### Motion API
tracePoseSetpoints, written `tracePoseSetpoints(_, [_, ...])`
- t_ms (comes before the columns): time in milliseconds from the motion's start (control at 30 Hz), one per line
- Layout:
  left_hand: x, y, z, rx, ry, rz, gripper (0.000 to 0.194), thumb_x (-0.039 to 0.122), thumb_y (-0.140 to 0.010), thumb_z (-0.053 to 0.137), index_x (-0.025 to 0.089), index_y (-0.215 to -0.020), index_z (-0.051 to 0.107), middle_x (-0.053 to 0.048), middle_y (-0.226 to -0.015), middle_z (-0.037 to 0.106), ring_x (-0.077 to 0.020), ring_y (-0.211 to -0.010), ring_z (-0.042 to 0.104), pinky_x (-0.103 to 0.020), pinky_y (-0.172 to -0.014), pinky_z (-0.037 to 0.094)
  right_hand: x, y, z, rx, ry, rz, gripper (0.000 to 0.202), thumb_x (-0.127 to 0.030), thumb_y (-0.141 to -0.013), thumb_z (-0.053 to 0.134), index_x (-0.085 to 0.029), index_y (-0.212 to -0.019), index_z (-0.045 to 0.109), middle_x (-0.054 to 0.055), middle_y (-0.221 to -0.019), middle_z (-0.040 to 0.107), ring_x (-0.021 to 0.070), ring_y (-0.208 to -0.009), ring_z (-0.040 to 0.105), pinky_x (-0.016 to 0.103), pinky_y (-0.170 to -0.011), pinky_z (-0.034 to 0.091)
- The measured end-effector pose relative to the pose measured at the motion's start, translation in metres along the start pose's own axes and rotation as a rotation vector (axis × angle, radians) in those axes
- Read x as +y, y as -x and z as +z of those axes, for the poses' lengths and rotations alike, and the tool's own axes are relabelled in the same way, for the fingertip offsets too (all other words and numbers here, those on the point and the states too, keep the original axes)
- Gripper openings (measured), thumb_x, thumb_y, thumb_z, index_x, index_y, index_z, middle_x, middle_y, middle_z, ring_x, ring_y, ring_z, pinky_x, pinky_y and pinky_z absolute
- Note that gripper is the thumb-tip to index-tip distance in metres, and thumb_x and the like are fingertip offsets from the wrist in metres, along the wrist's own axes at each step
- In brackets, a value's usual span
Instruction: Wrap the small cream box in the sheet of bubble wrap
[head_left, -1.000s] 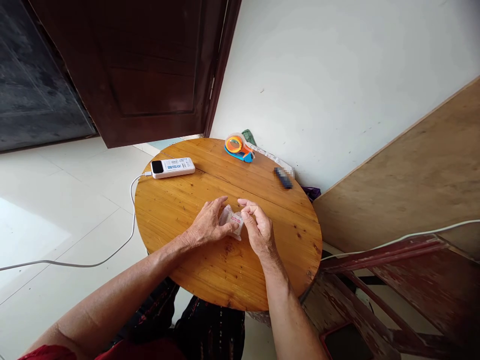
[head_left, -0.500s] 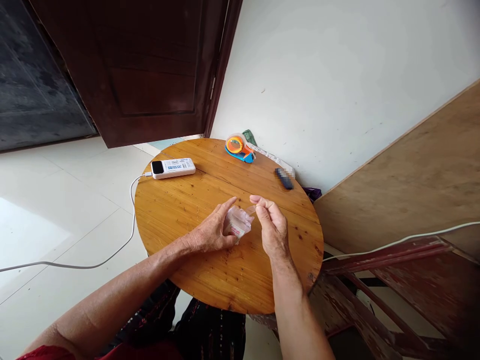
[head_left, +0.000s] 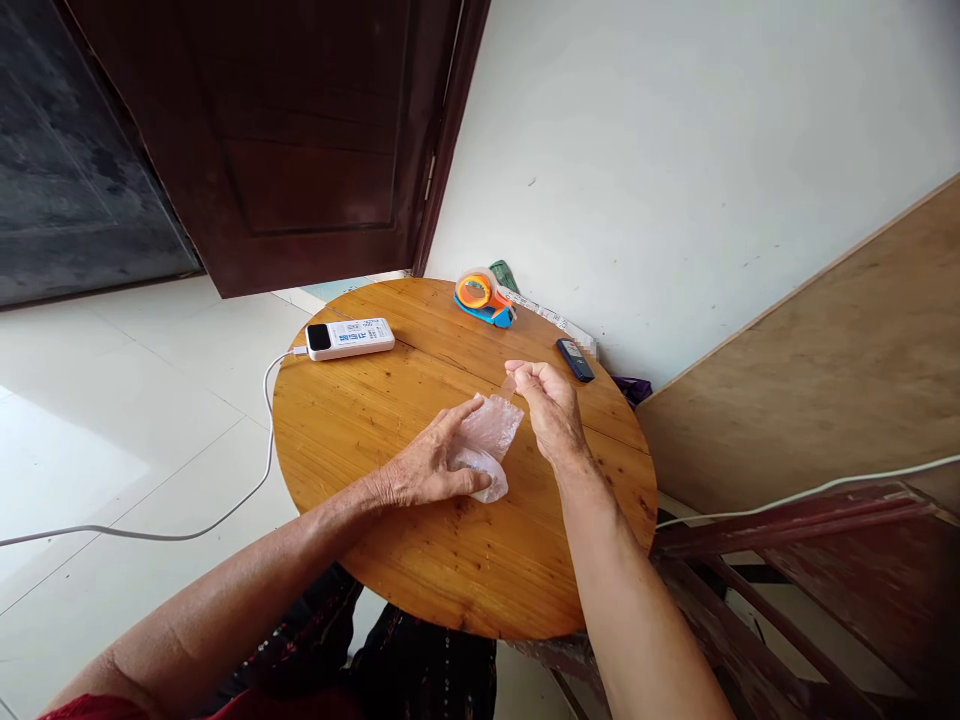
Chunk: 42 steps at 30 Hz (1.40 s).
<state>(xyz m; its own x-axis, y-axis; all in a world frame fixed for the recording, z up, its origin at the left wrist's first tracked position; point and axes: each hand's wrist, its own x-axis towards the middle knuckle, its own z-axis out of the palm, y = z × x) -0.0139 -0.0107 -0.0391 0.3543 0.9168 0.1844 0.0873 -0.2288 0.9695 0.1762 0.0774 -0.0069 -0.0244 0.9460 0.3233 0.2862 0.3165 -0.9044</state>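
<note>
A pale pinkish sheet of bubble wrap [head_left: 489, 425] lies on the round wooden table, partly unrolled, with a rolled lower end. Whether something is inside the roll is hidden. My left hand [head_left: 439, 460] grips it from the left, thumb laid over the rolled end and fingers behind the sheet. At the sheet's upper edge, a short strip of clear tape [head_left: 508, 386] runs up to my right hand [head_left: 549, 400], which pinches it between thumb and forefinger.
An orange and blue tape dispenser [head_left: 484, 296] stands at the table's back edge. A dark remote control [head_left: 575, 360] lies at the back right. On the left, a white device [head_left: 351, 339] has a cable [head_left: 268, 430] trailing off the table [head_left: 352, 400].
My right hand has moved up and away from my left, drawing the tape along. The bubble wrap, bunched up before, has opened out into a longer flap.
</note>
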Motion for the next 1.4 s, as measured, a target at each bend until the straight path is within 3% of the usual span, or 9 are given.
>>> tracePoseSetpoints(167, [-0.002, -0.004, -0.002, 0.004, 0.229, -0.102, 0.057, 0.043, -0.080, 0.068, 0.021, -0.129, 0.051, -0.006, -0.103, 0.064, -0.0208, -0.088, 0.062, -0.035, -0.079, 0.051, 0.004, -0.023, 0.003, -0.004, -0.023, 0.002, 0.025, -0.045, -0.080, 0.064, -0.020, -0.084, 0.065, 0.007, -0.108, 0.073, 0.0224, -0.102, 0.064, 0.039, -0.092, 0.049])
tracePoseSetpoints(367, [-0.009, -0.012, -0.001, 0.022, 0.434, -0.180, 0.054, 0.033, -0.073, 0.066, 0.018, -0.123, 0.054, -0.005, -0.098, 0.067, -0.0219, -0.091, 0.066, -0.036, -0.085, 0.051, 0.013, -0.033, 0.004, 0.034, 0.044, 0.009, 0.027, -0.045, -0.080, 0.061, -0.020, -0.084, 0.068, 0.006, -0.097, 0.075, 0.0226, -0.096, 0.065, 0.037, -0.084, 0.050])
tracePoseSetpoints(500, [-0.010, -0.014, 0.000, 0.046, 0.429, -0.204, 0.061, 0.025, -0.069, 0.063, 0.019, -0.129, 0.054, -0.004, -0.099, 0.070, -0.0224, -0.090, 0.067, -0.037, -0.084, 0.053, 0.005, -0.008, -0.002, 0.199, 0.153, 0.002, 0.029, -0.049, -0.083, 0.057, -0.020, -0.084, 0.064, 0.003, -0.081, 0.071, 0.0184, -0.070, 0.065, 0.033, -0.068, 0.050])
tracePoseSetpoints(700, [-0.003, -0.013, -0.002, 0.046, 0.462, -0.126, 0.078, 0.016, -0.059, 0.059, 0.022, -0.137, 0.053, -0.005, -0.117, 0.068, -0.0249, -0.099, 0.063, -0.036, -0.084, 0.051, -0.022, 0.044, 0.005, -0.097, 0.307, 0.088, 0.038, -0.060, -0.078, 0.064, -0.022, -0.084, 0.065, 0.004, -0.079, 0.071, 0.0214, -0.072, 0.067, 0.032, -0.065, 0.049])
tracePoseSetpoints(833, [-0.005, -0.013, -0.003, 0.048, 0.548, -0.130, 0.078, 0.014, -0.055, 0.056, 0.021, -0.133, 0.059, -0.006, -0.125, 0.067, -0.0286, -0.109, 0.059, -0.037, -0.090, 0.048, -0.015, 0.051, 0.019, -0.082, 0.362, 0.086, 0.031, -0.053, -0.080, 0.061, -0.022, -0.078, 0.065, 0.001, -0.071, 0.068, 0.0192, -0.067, 0.062, 0.029, -0.062, 0.044])
tracePoseSetpoints(933, [-0.007, -0.015, -0.004, 0.101, 0.665, -0.134, 0.069, 0.015, -0.056, 0.057, 0.018, -0.124, 0.066, -0.007, -0.128, 0.067, -0.0316, -0.120, 0.055, -0.039, -0.099, 0.043, -0.001, 0.048, 0.019, 0.026, 0.173, 0.106, 0.032, -0.048, -0.082, 0.057, -0.021, -0.067, 0.062, -0.002, -0.063, 0.063, 0.0166, -0.063, 0.057, 0.027, -0.060, 0.041])
tracePoseSetpoints(1100, [-0.005, -0.019, -0.006, 0.243, 0.794, -0.115, 0.055, 0.017, -0.059, 0.062, 0.016, -0.113, 0.071, -0.008, -0.129, 0.066, -0.0324, -0.132, 0.047, -0.041, -0.110, 0.034, 0.017, 0.045, 0.009, 0.173, -0.391, 0.406, 0.030, -0.049, -0.064, 0.074, -0.021, -0.068, 0.065, 0.000, -0.067, 0.068, 0.0173, -0.062, 0.060, 0.029, -0.059, 0.046])
tracePoseSetpoints(1267, [-0.006, -0.019, -0.009, 0.243, 0.729, -0.108, 0.056, 0.019, -0.059, 0.063, 0.018, -0.114, 0.070, -0.007, -0.125, 0.067, -0.0298, -0.128, 0.050, -0.040, -0.109, 0.035, 0.019, 0.046, 0.005, 0.159, -0.466, 0.483, 0.036, -0.053, -0.058, 0.079, -0.020, -0.066, 0.064, -0.001, -0.061, 0.066, 0.0164, -0.052, 0.057, 0.029, -0.050, 0.043])
tracePoseSetpoints(1400, [-0.010, -0.016, -0.013, 0.339, 0.398, -0.067, 0.057, 0.024, -0.063, 0.063, 0.020, -0.120, 0.065, -0.008, -0.121, 0.065, -0.0275, -0.117, 0.056, -0.038, -0.096, 0.045, 0.019, 0.049, 0.006, 0.036, -0.412, 0.474, 0.035, -0.047, -0.057, 0.084, -0.019, -0.069, 0.069, -0.002, -0.064, 0.068, 0.0144, -0.055, 0.058, 0.028, -0.056, 0.044])
